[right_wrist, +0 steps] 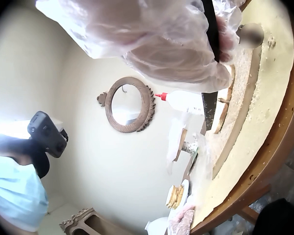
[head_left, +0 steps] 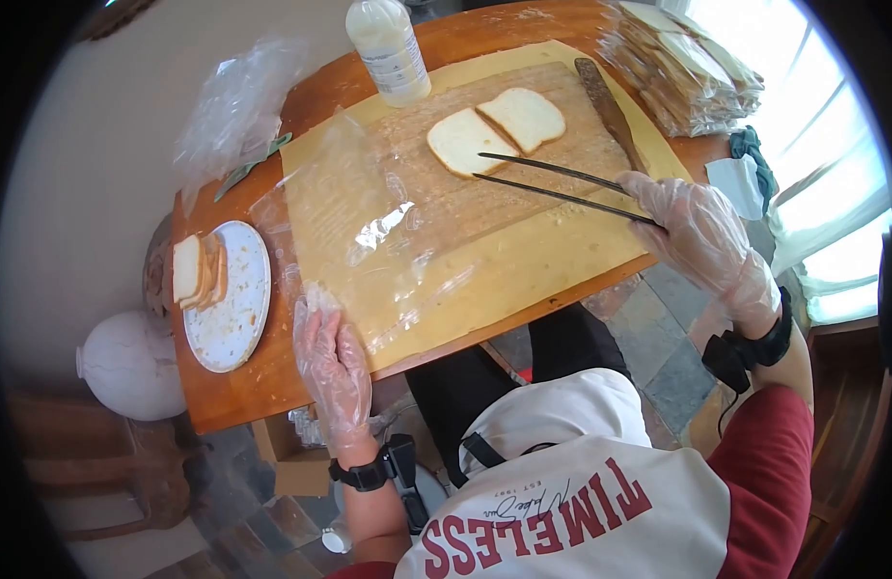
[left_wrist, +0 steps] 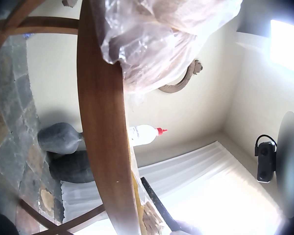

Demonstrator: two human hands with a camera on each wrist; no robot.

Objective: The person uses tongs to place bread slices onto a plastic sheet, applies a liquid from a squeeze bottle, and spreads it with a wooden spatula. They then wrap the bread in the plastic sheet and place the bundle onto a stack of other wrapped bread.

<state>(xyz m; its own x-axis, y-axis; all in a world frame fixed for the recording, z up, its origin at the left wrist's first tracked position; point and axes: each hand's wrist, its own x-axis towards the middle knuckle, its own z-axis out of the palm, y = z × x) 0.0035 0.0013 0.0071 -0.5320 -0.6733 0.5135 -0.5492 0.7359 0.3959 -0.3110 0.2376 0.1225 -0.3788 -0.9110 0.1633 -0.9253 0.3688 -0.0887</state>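
Note:
My right hand [head_left: 701, 236], in a clear plastic glove, grips black tongs [head_left: 562, 174]. Their tips lie over the nearer of two white bread slices [head_left: 460, 135], which rest edge to edge on a wooden board [head_left: 523, 207]. The right wrist view shows the tongs' flat dark arm [right_wrist: 211, 110] running down past the gloved fingers. My left hand [head_left: 335, 372], gloved too, rests at the table's near edge with its fingers loosely extended. Beside it, a clear plastic bag [head_left: 354, 207] is spread over the yellow sheet [head_left: 523, 280].
A white plate [head_left: 238, 333] holds several bread slices [head_left: 200, 270] at the left. A bottle [head_left: 393, 58] with a red nozzle stands behind the board. A long brown flat tool [head_left: 608, 108] lies at the board's right, near a stack of bagged slices [head_left: 682, 72]. Loose plastic bags [head_left: 233, 106] lie at the far left.

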